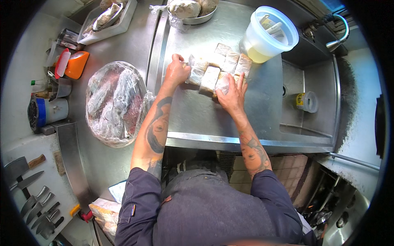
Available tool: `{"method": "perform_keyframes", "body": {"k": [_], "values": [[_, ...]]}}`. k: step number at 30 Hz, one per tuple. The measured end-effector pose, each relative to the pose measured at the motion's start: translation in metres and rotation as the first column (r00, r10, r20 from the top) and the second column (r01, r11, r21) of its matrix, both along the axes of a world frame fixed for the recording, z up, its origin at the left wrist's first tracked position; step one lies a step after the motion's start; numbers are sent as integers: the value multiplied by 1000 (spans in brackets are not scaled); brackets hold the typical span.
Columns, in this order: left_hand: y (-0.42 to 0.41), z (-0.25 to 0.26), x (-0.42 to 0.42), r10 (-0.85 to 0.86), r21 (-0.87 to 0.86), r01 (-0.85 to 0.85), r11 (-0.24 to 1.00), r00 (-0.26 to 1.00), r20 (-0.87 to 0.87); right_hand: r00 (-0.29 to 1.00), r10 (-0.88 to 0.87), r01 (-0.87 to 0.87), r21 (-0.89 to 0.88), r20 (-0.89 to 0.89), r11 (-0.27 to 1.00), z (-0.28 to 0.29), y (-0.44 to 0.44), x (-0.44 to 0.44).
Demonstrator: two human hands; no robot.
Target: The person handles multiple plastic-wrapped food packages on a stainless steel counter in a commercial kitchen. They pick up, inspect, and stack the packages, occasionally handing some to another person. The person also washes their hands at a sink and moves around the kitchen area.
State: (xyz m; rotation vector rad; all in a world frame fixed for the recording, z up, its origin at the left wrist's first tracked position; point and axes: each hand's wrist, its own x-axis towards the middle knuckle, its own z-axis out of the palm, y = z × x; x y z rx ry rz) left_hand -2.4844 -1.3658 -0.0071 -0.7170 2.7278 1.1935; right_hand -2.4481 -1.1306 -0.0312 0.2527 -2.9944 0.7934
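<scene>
Several small plastic-wrapped blocks (210,78), tan to whitish, lie close together on the stainless steel counter (197,113). At their left end, my left hand (178,71) is curled, knuckles up, next to a wrapped block (197,70). A sliver of something pale shows at its fingertips; what it pinches, if anything, is hidden. My right hand (232,95) reaches over the near row, with thumb and fingers around a wrapped block (223,83). Further wrapped blocks (231,60) sit just beyond that hand.
A translucent bucket (255,40) with yellowish liquid and utensils stands behind the blocks. Right is a sink (317,77) holding a small tub (310,102). A plastic-covered round platter (115,104) sits left, near an orange kitchen scale (77,66). Knives (29,180) hang at lower left.
</scene>
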Motion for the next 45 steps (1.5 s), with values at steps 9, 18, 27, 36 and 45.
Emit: {"method": "perform_keyframes", "body": {"k": [9,18,27,36,45], "values": [[-27,-45,2,-40,234,17,972,995,96,994,-99,110,-263,52,959,3,3,-7],[1,-15,22,-14,-432,-114,895,960,-281,949,73,-86,-27,-305,996,29,-25,2],[-9,-14,27,-137,-148,102,984,958,-251,840,541,-538,178,39,824,31,-82,-46],[4,1,29,-168,-153,161,975,985,-32,966,54,-133,-303,-254,944,38,-26,-34],[52,1,19,-150,-374,209,904,972,181,976,-215,215,-11,16,976,14,-19,-29]]}}
